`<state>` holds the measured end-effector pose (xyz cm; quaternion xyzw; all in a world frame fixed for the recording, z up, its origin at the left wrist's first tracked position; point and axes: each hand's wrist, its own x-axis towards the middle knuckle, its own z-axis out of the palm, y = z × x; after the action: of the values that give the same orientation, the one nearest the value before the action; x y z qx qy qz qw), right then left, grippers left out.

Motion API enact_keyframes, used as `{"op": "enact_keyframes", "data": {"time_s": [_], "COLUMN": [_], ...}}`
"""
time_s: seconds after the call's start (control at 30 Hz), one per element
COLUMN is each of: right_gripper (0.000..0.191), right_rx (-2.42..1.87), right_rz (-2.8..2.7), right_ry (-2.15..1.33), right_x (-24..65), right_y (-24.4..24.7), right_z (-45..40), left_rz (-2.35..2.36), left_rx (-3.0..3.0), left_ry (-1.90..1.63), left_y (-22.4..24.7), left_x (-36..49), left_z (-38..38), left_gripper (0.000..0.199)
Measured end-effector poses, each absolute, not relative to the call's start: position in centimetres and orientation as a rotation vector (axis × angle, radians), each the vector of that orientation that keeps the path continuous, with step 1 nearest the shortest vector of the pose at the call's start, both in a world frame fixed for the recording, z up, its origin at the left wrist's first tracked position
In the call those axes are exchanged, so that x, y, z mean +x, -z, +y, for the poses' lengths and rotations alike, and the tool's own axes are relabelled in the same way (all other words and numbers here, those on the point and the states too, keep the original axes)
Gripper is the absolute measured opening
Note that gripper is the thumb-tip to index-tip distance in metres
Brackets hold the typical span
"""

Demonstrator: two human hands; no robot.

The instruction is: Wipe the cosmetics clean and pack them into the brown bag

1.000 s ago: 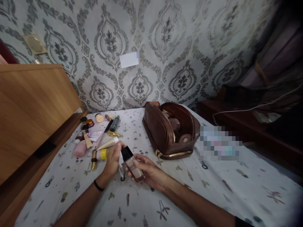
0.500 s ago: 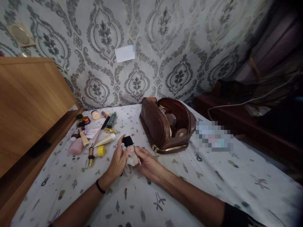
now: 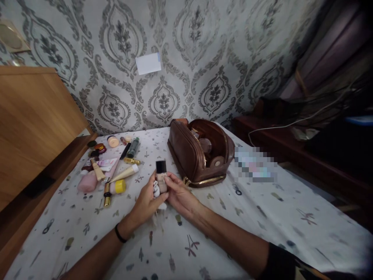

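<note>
Nearer the viewer and left of an open brown bag (image 3: 186, 153), the left hand (image 3: 146, 199) and right hand (image 3: 183, 195) pinch a black-capped bottle (image 3: 162, 181) in their fingers, the left's also holding white cloth (image 3: 156, 189). Probably smooth, breakable glass: best gripped around the body.

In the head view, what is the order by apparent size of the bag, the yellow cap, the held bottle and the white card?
1. Bag
2. White card and held bottle: unsure, since the bottle is nearer and partly covered
3. Yellow cap
</note>
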<state>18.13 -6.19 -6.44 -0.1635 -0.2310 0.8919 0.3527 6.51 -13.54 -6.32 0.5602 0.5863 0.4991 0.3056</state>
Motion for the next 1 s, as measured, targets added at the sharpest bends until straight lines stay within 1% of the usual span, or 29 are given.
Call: {"op": "enact_keyframes", "data": {"time_s": [0.17, 0.23, 0.37, 0.47, 0.6, 0.63, 0.7, 0.73, 0.8, 0.87, 0.9, 1.0], "right_gripper": [0.034, 0.035, 0.038, 0.038, 0.036, 0.036, 0.036, 0.038, 0.052, 0.064, 0.065, 0.057], "right_rx": [-0.45, -0.454, -0.458, -0.498, -0.61, -0.628, -0.609, -0.571, -0.471, -0.345, -0.268, -0.056], "right_rz": [-0.816, -0.887, -1.053, -1.238, -1.591, -1.657, -1.74, -1.763, -1.817, -1.936, -2.018, -2.247], "right_ry": [-2.198, -2.167, -2.061, -1.934, -1.647, -1.617, -1.68, -1.745, -1.855, -1.876, -1.847, -1.669], "right_x": [18.5, 18.6, 18.6, 18.9, 19.9, 20.3, 21.1, 21.6, 22.5, 23.4, 23.8, 24.6], "right_y": [6.2, 6.2, 6.4, 6.1, 4.4, 3.8, 2.6, 2.0, 1.1, 0.4, 0.1, -0.7], "right_z": [-6.2, -6.2, -6.4, -6.2, -5.6, -5.4, -4.9, -4.6, -4.0, -3.5, -3.3, -2.9], "left_rz": [1.589, 1.581, 1.631, 1.643, 1.61, 1.602, 1.585, 1.573, 1.535, 1.49, 1.468, 1.424], "left_rx": [1.465, 1.449, 1.415, 1.416, 1.407, 1.398, 1.369, 1.354, 1.314, 1.272, 1.249, 1.135], "left_ry": [-1.362, -1.375, -1.379, -1.357, -1.334, -1.321, -1.296, -1.29, -1.27, -1.256, -1.269, -1.329], "left_y": [5.7, 5.2, 4.5, 4.4, 4.8, 4.9, 5.1, 5.2, 5.4, 5.8, 6.0, 6.6], "left_x": [6.2, 6.1, 5.9, 5.8, 5.4, 5.2, 4.8, 4.7, 4.5, 4.5, 4.6, 5.4], "left_z": [-13.2, -13.2, -13.2, -13.3, -13.5, -13.5, -13.6, -13.7, -13.8, -14.0, -14.1, -14.6], "left_gripper": [0.056, 0.05, 0.046, 0.048, 0.049, 0.05, 0.055, 0.06, 0.072, 0.076, 0.076, 0.077]}}
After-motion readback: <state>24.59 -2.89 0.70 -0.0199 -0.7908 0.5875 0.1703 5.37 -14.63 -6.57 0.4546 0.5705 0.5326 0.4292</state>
